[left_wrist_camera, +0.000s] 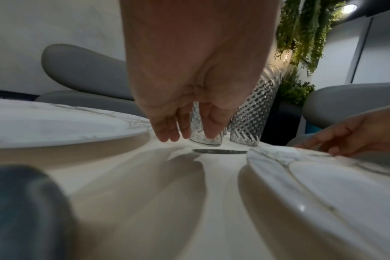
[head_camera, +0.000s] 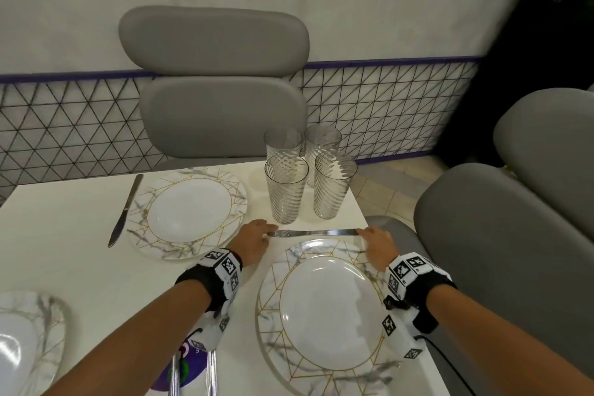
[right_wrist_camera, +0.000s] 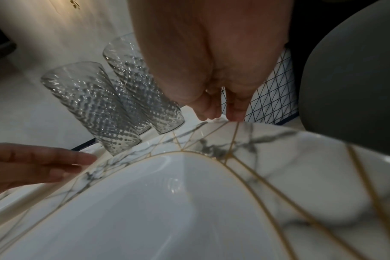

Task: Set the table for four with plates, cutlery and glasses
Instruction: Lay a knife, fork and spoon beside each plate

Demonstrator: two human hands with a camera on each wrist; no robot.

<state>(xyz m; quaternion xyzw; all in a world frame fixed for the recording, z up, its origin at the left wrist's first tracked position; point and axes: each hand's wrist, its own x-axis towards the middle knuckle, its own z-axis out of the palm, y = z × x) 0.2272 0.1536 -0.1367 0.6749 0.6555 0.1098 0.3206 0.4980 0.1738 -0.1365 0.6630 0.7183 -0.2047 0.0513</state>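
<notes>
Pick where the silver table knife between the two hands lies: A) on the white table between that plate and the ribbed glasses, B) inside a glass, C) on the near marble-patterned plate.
A: the silver table knife lies flat on the white table, beyond the near marble-patterned plate and before the ribbed glasses.

1. Silver table knife (head_camera: pixel 313 232) lies flat between the near marble-patterned round plate (head_camera: pixel 324 312) and the four clear ribbed glasses (head_camera: pixel 308 175).
2. Second marble plate (head_camera: pixel 189 212) has another silver knife (head_camera: pixel 125 210) just beside it.
</notes>
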